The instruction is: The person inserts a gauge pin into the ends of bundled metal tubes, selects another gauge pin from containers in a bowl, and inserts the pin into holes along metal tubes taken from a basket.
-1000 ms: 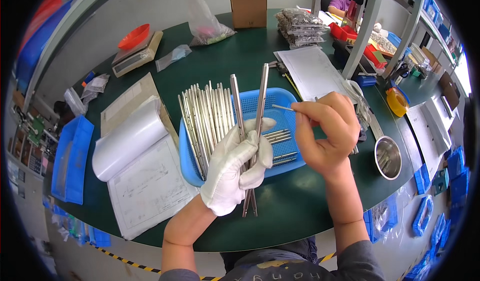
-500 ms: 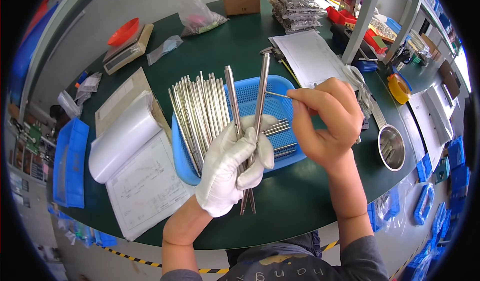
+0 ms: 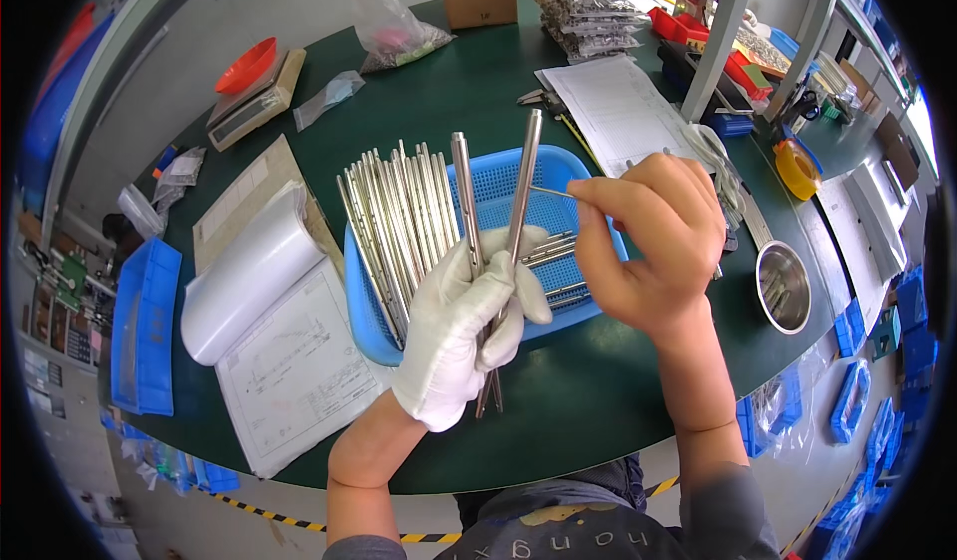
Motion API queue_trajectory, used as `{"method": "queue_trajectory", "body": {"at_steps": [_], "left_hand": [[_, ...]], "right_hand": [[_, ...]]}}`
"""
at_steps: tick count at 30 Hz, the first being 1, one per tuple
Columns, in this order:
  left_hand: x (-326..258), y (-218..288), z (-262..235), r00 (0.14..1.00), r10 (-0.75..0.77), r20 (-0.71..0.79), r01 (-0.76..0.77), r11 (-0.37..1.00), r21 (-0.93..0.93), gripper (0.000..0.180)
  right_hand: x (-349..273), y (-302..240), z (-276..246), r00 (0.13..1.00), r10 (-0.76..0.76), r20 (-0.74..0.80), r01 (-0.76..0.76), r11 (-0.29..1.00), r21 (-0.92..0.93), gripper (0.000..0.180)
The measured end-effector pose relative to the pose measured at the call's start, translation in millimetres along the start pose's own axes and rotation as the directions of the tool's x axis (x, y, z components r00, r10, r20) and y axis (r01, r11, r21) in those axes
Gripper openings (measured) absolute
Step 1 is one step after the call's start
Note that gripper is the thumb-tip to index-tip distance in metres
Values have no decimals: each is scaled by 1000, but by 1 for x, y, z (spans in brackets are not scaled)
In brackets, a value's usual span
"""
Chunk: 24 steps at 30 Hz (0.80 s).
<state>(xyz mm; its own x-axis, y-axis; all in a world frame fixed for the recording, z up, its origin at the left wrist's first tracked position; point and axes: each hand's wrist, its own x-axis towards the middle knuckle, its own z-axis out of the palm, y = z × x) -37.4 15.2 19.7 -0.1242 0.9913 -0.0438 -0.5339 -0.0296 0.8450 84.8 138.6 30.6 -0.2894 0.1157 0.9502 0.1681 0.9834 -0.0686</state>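
My left hand (image 3: 454,326), in a white glove, is closed around two slim metal rods, a left rod (image 3: 465,186) and a right rod (image 3: 525,176). They spread apart toward their upper ends and cross below the glove. Bare, my right hand (image 3: 658,241) pinches a thin metal pin (image 3: 551,193) between thumb and forefinger. The pin's far tip meets the side of the right rod; whether it sits in a hole is too small to tell. Behind the glove is a blue mesh basket (image 3: 583,171) with a bundle of upright rods (image 3: 394,226) at its left and several rods lying (image 3: 558,252) at its right.
A drawing sheet (image 3: 299,361) and clipboard (image 3: 224,211) lie left of the basket, beside a blue tray (image 3: 145,326). At right sits a metal ladle (image 3: 783,291) with small parts. Farther back are a scale (image 3: 259,101), bagged parts (image 3: 588,21), papers (image 3: 618,111) and a shelf post (image 3: 723,41).
Both hands keep nearly the same pose. The two rods have shifted slightly in the glove, their lower ends a little higher. The pin still touches the right rod.
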Motion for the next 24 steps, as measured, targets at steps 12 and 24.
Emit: {"method": "queue_trajectory", "body": {"at_steps": [12, 24], "left_hand": [[-4, -4, -2, 999, 31, -37, -31, 999, -12, 31], [-4, -5, -4, 999, 15, -32, -15, 1000, -15, 30]], "right_hand": [[-14, -7, 14, 963, 261, 62, -268, 923, 278, 10], [-13, -4, 23, 989, 146, 29, -149, 980, 136, 7]]}}
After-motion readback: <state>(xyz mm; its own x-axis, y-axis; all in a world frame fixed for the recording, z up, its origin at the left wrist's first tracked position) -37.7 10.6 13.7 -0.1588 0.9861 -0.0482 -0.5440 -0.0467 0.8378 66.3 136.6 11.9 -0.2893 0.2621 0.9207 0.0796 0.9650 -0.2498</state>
